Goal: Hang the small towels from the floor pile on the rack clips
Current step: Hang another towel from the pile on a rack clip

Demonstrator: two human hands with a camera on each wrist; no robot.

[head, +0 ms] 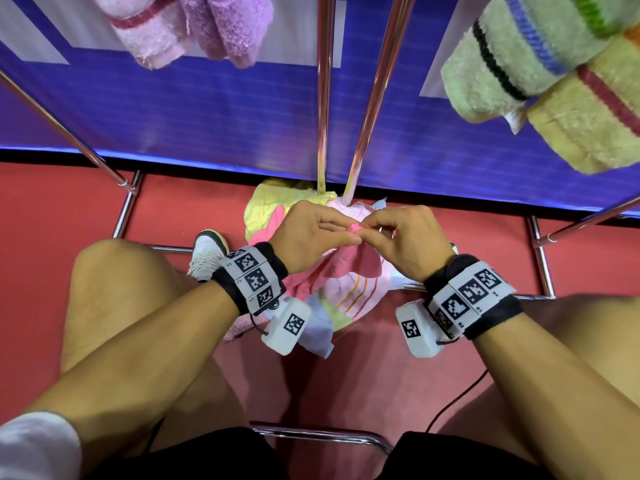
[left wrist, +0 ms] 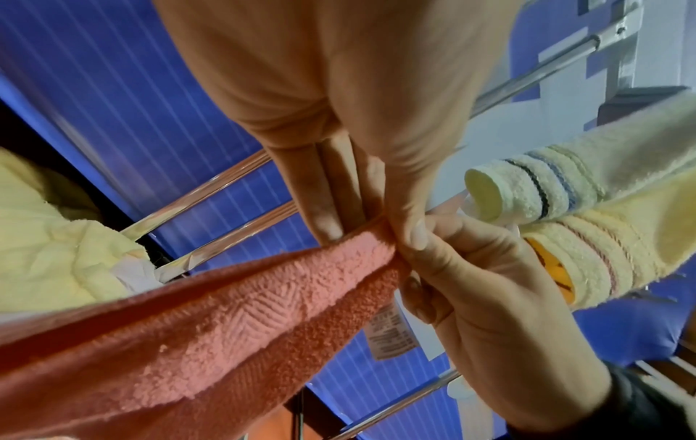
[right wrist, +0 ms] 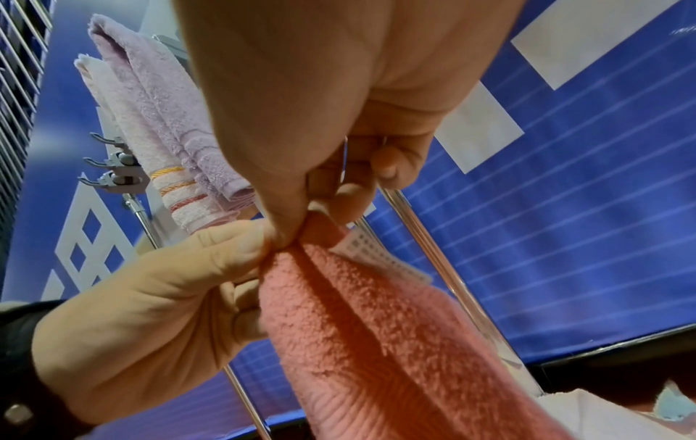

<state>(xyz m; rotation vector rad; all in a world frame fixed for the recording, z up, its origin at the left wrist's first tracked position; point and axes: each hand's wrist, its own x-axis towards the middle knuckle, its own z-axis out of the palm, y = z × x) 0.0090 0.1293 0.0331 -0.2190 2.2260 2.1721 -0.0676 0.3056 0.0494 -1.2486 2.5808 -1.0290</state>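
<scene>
A blue banner (head: 207,116) fills the background behind the chrome rack (head: 323,91), whose legs stand on the red floor (head: 69,209). From the rack hang two pink and lilac towels (head: 194,26) at upper left and a pale green striped towel (head: 512,60) beside a yellow striped towel (head: 588,123) at upper right. On the floor between the rack's legs lies the pile of small towels (head: 273,209), yellow, white and pink, directly under the person's hands.

Above the pile, both hands meet at one corner of a pink towel (head: 346,263), the rest of which droops down toward the pile. The left hand (head: 310,237) pinches the corner's edge between thumb and forefinger, the other fingers lying close alongside; its wrist comes in from lower left, knuckles up. The right hand (head: 407,240) pinches the same corner from the other side, thumb against forefinger, remaining fingers curled under; its wrist comes in from lower right. The fingertips of both hands touch at the pinch. In the wrist views a white care label (left wrist: 391,333) hangs from the towel just below the pinched corner. Empty metal clips (right wrist: 113,166) show on the rack beside the hanging pink towels. Each wrist carries a black band with printed markers (head: 254,275).
</scene>
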